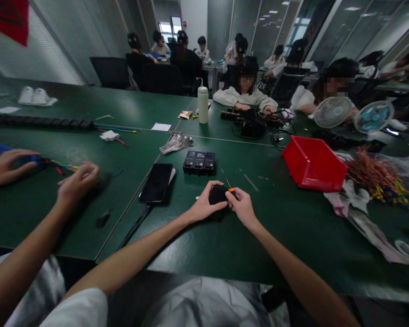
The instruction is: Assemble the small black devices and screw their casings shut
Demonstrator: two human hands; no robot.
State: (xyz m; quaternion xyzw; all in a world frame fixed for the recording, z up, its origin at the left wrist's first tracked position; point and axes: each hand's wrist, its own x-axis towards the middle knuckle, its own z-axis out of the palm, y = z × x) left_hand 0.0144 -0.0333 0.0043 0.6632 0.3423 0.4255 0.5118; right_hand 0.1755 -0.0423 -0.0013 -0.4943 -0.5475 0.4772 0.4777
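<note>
My left hand is closed around a small black box-like object, held just above the green table. In the fingers of my right hand is a screwdriver with an orange and black handle. Its thin metal shaft points up and away from me, beside the black object. My right fingertips are close against that object's right side; whether they touch it I cannot tell. Beyond my hands sits a black block of three modules. A dark phone or tablet lies left of it, a cable running toward me.
At left, a co-worker's hands handle coloured wires. A grey glove and pale green bottle are farther back. On the right are a red bin, copper wire bundles and a used glove. Another person sits opposite.
</note>
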